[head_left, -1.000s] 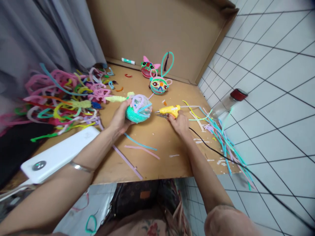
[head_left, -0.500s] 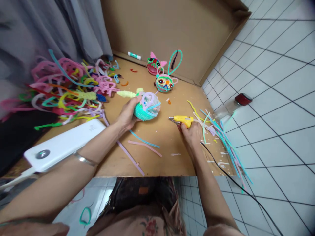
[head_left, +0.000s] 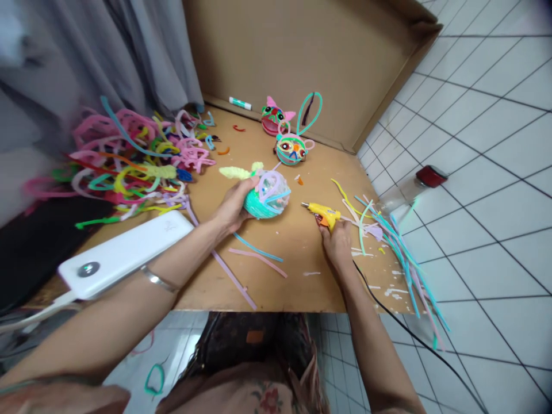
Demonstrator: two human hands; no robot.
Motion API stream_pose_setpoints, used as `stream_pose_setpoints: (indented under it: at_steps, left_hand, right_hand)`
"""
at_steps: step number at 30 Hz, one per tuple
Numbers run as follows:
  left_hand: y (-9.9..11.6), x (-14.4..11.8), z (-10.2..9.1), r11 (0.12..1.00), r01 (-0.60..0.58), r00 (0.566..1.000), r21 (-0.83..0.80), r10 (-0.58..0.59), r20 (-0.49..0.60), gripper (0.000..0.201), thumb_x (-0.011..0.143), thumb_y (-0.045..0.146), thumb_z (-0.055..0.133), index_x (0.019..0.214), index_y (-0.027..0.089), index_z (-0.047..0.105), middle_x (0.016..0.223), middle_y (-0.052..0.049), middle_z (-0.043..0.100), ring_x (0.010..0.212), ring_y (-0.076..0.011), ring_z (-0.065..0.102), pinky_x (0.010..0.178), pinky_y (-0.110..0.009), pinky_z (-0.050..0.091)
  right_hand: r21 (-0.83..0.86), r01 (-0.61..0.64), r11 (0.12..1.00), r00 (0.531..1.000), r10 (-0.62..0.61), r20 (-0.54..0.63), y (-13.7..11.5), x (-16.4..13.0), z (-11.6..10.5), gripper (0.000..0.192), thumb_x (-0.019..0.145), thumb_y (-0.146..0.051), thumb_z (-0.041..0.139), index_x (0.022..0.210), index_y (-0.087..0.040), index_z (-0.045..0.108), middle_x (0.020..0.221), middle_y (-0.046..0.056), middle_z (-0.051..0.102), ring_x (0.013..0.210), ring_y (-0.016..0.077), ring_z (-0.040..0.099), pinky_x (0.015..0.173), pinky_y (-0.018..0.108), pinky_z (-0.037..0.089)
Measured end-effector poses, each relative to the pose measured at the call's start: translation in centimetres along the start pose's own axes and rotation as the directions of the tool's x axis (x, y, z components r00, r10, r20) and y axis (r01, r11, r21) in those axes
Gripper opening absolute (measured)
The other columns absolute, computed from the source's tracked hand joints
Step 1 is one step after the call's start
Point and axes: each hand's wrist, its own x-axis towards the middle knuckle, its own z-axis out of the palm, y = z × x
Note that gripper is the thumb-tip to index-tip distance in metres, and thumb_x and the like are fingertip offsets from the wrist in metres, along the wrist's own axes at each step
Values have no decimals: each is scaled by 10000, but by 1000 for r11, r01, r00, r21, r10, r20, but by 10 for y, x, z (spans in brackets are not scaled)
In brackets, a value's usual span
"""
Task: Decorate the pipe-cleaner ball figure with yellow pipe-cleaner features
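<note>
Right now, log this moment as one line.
left hand: holds pipe-cleaner ball | right hand: grips glue gun | surface: cardboard

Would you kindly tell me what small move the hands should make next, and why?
Probably bring the glue gun back toward the pipe-cleaner ball. The right hand grips the gun low on the cardboard, nozzle pointing at the ball but apart from it, while the left hand holds the ball tilted up, its loose lilac loops facing the nozzle.

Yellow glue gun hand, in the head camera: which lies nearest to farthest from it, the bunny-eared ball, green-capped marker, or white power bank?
From the right hand:
1. Bunny-eared pipe-cleaner ball, beyond it, mid-board.
2. Green-capped white marker, by the back cardboard wall.
3. White power bank, far left edge.
</note>
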Motion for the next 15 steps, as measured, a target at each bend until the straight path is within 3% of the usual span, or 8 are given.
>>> stream_pose_setpoints:
  at_steps: [3, 5, 7, 9, 12, 15]
  left_hand:
    - [0, -4, 4, 1000, 29, 999, 7, -29, -36, 635, 628, 603, 748, 1086, 179, 626, 953, -79, 732, 808, -231, 695, 640, -325, 578]
    - [1, -5, 7, 999, 43, 999, 14, -42, -30, 659, 585, 617, 776, 1047, 172, 625, 923, -79, 729, 783, -229, 690, 620, -321, 570]
    - [2, -6, 9, 998, 47, 999, 33, -46, -15, 676, 556, 606, 803, 1040, 168, 625, 884, -70, 725, 750, -218, 679, 613, -316, 557]
    - [2, -7, 10, 998, 37, 999, 57, -37, 1, 684, 524, 568, 838, 1029, 155, 634, 862, -65, 719, 735, -205, 668, 635, -314, 547]
    - [1, -6, 10, 996, -28, 998, 79, 24, 60, 677, 499, 502, 874, 1017, 128, 651, 934, -90, 722, 819, -208, 667, 754, -333, 544]
    - [0, -4, 6, 987, -108, 989, 119, 94, 113, 705, 505, 467, 878, 1076, 127, 641, 1025, -107, 712, 911, -226, 657, 856, -370, 521]
  right_hand:
    - [-176, -5, 984, 1000, 3, -12, -16, -4, -10, 405, 840, -328, 589, 1105, -22, 595, 1144, 275, 564, 1063, 378, 571, 918, 520, 463]
    - [-209, 37, 977, 992, -61, -109, -28, -8, -19, 483, 816, -366, 634, 1158, -29, 580, 1192, 304, 552, 1147, 436, 521, 953, 612, 410]
    - [-20, 156, 988, 974, -157, -161, -42, -10, -28, 532, 813, -440, 637, 1213, -96, 569, 1266, 259, 544, 1212, 407, 494, 1006, 611, 385]
    - [322, 245, 915, 968, -213, -132, -60, -5, -33, 604, 793, -548, 631, 1254, -165, 552, 1288, 194, 558, 1219, 339, 510, 1038, 553, 406]
    - [741, 60, 669, 983, -167, 72, -89, 11, -31, 783, 704, -665, 670, 1321, -211, 507, 1363, 155, 533, 1259, 296, 520, 1055, 492, 435]
    - [852, -186, 489, 935, -179, 307, -109, 31, -23, 882, 600, -662, 765, 1335, -253, 497, 1380, 118, 528, 1255, 286, 547, 1045, 447, 464]
